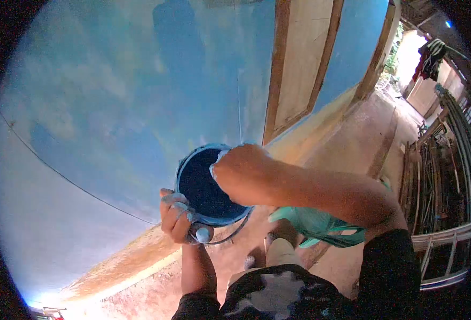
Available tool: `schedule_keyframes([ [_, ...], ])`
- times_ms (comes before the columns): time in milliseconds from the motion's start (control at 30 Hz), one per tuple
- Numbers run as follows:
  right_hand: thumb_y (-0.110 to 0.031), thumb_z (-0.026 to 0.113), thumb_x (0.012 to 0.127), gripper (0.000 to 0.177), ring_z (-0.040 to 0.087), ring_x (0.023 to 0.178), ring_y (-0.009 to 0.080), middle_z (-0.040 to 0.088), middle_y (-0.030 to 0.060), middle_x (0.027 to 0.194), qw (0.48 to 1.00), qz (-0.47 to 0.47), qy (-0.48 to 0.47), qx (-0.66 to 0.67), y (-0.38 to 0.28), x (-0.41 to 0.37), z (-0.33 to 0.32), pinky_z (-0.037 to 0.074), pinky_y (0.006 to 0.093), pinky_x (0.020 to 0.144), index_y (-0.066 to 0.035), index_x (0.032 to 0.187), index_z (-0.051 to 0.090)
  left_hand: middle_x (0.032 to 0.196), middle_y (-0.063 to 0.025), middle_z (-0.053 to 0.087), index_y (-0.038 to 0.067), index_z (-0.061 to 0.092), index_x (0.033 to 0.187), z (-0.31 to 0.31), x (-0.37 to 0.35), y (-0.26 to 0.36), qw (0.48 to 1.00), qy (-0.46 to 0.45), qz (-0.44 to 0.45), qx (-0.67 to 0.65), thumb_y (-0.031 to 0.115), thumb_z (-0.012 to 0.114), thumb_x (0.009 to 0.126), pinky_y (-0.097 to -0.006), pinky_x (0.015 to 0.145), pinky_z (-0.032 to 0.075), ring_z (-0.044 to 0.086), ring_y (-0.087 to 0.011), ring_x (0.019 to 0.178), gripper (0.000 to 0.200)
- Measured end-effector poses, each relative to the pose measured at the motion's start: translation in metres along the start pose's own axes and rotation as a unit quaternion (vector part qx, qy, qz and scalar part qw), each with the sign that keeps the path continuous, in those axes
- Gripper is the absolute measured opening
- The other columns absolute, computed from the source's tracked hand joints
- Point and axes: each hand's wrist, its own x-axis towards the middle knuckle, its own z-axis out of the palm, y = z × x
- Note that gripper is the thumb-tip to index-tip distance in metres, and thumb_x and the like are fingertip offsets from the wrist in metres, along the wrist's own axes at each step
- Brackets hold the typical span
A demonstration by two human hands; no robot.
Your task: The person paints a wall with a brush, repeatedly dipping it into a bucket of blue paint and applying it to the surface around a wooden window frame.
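Observation:
A paint bucket (182,169) with a dark inside and a blue-smeared rim is held up in front of my body, close to the wall. My left hand (176,214), its fingers spotted with light blue paint, is wrapped round the near left side of the bucket. The thin wire handle (234,234) hangs down below the rim. My right hand (243,169) is closed over the bucket's right rim, with pale blue paint along its finger side. The fingertips are hidden, and I cannot tell what they grip.
A wall (123,101) with patchy blue paint fills the left, with a wood-framed panel (305,64) farther along. Green plastic bags (321,224) lie on the reddish floor (337,149) near my feet. Long poles (438,170) and a metal frame (449,234) stand at right.

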Motion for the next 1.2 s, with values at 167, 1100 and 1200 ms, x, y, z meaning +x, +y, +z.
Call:
schedule_keyframes([
  [167,-0.013,0.063,0.069,0.013,0.067,0.069,0.0328,0.067,0.0168,0.076,0.999,0.005,0.030,-0.020,-0.007,-0.008,0.011,0.053,0.0441,0.059,-0.004,0.076,0.068,0.057,-0.0056,0.041,0.002,0.040,0.056,0.001,0.007,0.006,0.999,-0.024,-0.012,-0.020,0.036,0.059,0.088,-0.0348,0.051,0.030,0.048,-0.0259,0.056,0.050],
  [1100,-0.016,0.066,0.081,0.024,0.062,0.076,0.0172,0.066,0.0104,0.087,0.748,0.327,0.296,0.495,0.156,-0.128,0.144,0.051,0.0303,0.070,-0.001,0.100,0.068,0.065,-0.0118,0.049,0.000,0.049,0.073,0.104,-0.086,-0.018,0.966,0.010,-0.217,-0.137,0.013,0.058,0.079,-0.0362,0.057,0.035,0.044,-0.0243,0.064,0.017],
  [1200,-0.012,0.064,0.081,0.024,0.060,0.067,0.0137,0.067,0.0060,0.078,0.663,0.233,0.387,0.596,0.199,-0.086,0.177,0.048,0.0283,0.061,0.002,0.100,0.068,0.065,-0.0099,0.048,0.002,0.047,0.079,0.106,-0.080,-0.028,0.976,-0.022,-0.178,-0.124,0.024,0.060,0.084,-0.0362,0.056,0.034,0.043,-0.0231,0.064,0.026],
])
